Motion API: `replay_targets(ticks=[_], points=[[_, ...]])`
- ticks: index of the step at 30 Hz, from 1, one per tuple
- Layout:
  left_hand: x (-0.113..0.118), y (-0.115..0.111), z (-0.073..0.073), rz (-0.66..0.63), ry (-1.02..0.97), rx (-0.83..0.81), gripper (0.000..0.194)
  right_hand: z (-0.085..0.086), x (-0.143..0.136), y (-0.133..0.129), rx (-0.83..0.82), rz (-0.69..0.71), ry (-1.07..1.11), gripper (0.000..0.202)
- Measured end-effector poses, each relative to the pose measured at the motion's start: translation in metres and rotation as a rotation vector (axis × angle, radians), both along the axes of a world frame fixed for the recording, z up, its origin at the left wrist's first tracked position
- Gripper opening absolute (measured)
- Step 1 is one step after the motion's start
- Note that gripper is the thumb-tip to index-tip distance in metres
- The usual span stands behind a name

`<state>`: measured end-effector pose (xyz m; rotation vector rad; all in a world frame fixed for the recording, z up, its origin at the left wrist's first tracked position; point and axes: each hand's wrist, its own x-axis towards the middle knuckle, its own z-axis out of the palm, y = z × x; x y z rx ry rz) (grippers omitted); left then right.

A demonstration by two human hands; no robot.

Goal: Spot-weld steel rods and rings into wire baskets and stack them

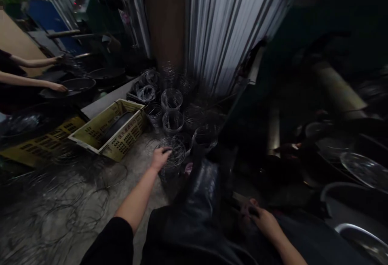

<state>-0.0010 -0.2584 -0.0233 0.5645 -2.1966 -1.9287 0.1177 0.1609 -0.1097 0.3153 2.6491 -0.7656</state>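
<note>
My left hand [160, 159] reaches forward to a round tangle of thin wire [176, 153] on top of a dark container. Its darkened fingertips curl together at the near left edge of the wire; what lies between them is too dim to make out. Low on the right, my right hand [263, 217] is bent closed beside my lap, with dark coverings on the fingers. Something dark sits at those fingers, its kind lost in shadow. A pale flat bar [239, 196] shows just beyond them. A dark shiny apron [209, 188] covers my legs.
Round wire bundles and clear tubs [172, 99] stand ahead. A yellow plastic crate [104, 149] holds a dark object at left. Loose wire [72, 212] litters the floor. Another person's hands [57, 87] work over a black basin [77, 83]. Machinery and basins [351, 188] crowd the right.
</note>
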Motion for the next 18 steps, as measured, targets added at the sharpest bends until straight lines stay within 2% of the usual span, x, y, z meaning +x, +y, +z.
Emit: replay_targets(ticks=[3, 5, 7, 10, 12, 14, 16, 18], points=[[-0.001, 0.005, 0.032, -0.053, 0.078, 0.124, 0.032, 0.012, -0.007, -0.003, -0.109, -0.123, 0.104, 0.043], [0.004, 0.019, 0.055, -0.110, 0.111, 0.216, 0.040, 0.027, -0.012, -0.005, -0.229, -0.232, 0.189, 0.063], [0.011, 0.040, 0.077, -0.188, 0.110, 0.293, 0.039, 0.047, -0.018, -0.005, -0.385, -0.317, 0.269, 0.082], [0.018, 0.079, 0.100, -0.318, 0.045, 0.374, 0.032, 0.081, -0.024, -0.002, -0.659, -0.385, 0.408, 0.093], [0.018, 0.108, 0.107, -0.407, -0.026, 0.406, 0.030, 0.103, -0.025, 0.003, -0.852, -0.426, 0.521, 0.087], [0.016, 0.139, 0.106, -0.489, -0.097, 0.419, 0.031, 0.122, -0.021, 0.008, -1.018, -0.450, 0.614, 0.076], [0.015, 0.169, 0.100, -0.555, -0.155, 0.414, 0.032, 0.136, -0.012, 0.011, -1.178, -0.456, 0.606, 0.064], [0.018, 0.194, 0.091, -0.601, -0.204, 0.404, 0.036, 0.143, 0.000, 0.012, -1.300, -0.509, 0.505, 0.051]])
